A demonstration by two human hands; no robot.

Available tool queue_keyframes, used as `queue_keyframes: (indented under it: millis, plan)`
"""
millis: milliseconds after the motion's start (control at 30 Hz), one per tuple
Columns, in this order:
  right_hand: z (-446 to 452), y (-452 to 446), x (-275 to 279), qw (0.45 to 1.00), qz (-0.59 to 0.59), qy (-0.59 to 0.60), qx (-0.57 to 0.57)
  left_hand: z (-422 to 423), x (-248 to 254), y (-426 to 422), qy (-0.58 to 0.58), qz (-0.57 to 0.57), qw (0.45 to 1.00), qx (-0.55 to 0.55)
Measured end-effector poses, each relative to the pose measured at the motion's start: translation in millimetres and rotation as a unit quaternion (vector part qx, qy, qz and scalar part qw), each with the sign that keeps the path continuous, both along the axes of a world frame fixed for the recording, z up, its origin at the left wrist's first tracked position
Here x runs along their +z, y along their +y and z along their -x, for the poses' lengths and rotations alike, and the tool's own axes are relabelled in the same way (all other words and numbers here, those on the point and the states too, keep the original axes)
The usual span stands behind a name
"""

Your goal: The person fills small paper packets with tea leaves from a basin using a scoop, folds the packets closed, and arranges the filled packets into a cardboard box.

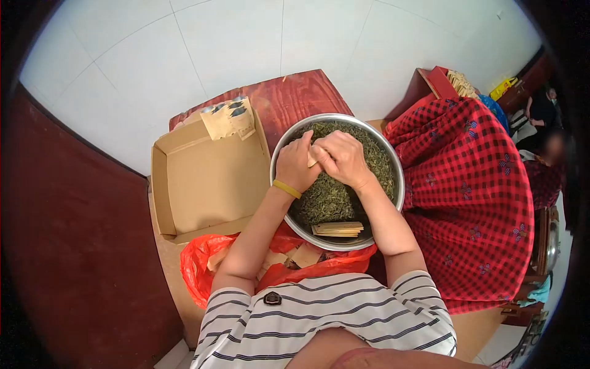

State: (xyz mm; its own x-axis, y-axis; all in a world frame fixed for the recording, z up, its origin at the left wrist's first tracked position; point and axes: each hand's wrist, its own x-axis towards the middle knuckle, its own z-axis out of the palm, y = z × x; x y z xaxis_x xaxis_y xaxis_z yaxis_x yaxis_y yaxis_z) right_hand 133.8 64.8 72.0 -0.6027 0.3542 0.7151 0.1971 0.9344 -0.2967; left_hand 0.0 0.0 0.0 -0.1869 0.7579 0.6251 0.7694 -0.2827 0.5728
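Note:
A round metal basin [399, 184] holds dried green leaves [321, 200]. Over the leaves, my left hand [296, 163] and my right hand [342, 158] meet with fingers closed. Between them shows a bit of a small tan paper packet [312, 160], pinched by both; most of it is hidden by my fingers. A stack of flat tan paper packets [337, 229] lies inside the basin at its near edge, below my hands.
Left of the basin sits a shallow cardboard box [161, 187], with printed paper packets [227, 119] at its far corner. A red plastic bag [195, 267] lies nearest me. A red checked cloth [470, 203] spreads at right; a wooden table [301, 92] is behind. Another person [550, 154] is far right.

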Motion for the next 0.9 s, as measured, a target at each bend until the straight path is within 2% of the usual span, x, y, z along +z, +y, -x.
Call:
queue_keyframes:
  millis: [100,167,400,467,567,700,800,833,900]
  plan:
    - [-1.7,5.3,4.9,0.998,-0.052,-0.018,0.029,-1.8,3.6,6.6,0.003,-0.007,1.000,0.020]
    - [-2.6,5.2,3.4,0.997,-0.076,-0.006,0.019,-1.5,10.9,-0.6,-0.010,0.029,0.999,0.021]
    - [-6.8,11.0,4.9,0.996,-0.057,0.066,-0.033,-1.5,11.2,-2.4,0.001,-0.016,0.999,0.030]
    - [-1.9,4.7,3.2,0.998,-0.053,0.030,0.011,-1.6,14.2,-3.2,-0.020,0.025,0.999,0.028]
    - [-1.2,7.1,-2.7,0.999,-0.031,0.027,0.023,-2.5,14.9,-3.5,-0.038,0.026,0.999,0.026]
    - [-15.1,24.1,-9.7,0.981,0.122,0.142,-0.042,-2.0,16.3,-6.0,-0.041,0.023,0.999,0.025]
    - [-29.0,41.8,-6.5,0.973,0.152,0.054,-0.168,-2.6,21.2,-8.0,-0.043,0.051,0.998,0.023]
    - [-29.7,45.7,-8.7,0.972,0.152,0.056,-0.170,-2.8,21.1,-8.0,-0.043,0.040,0.998,0.028]
    - [-31.0,51.6,-13.8,0.965,0.099,-0.035,-0.239,-2.0,21.6,-7.8,-0.040,0.030,0.998,0.029]
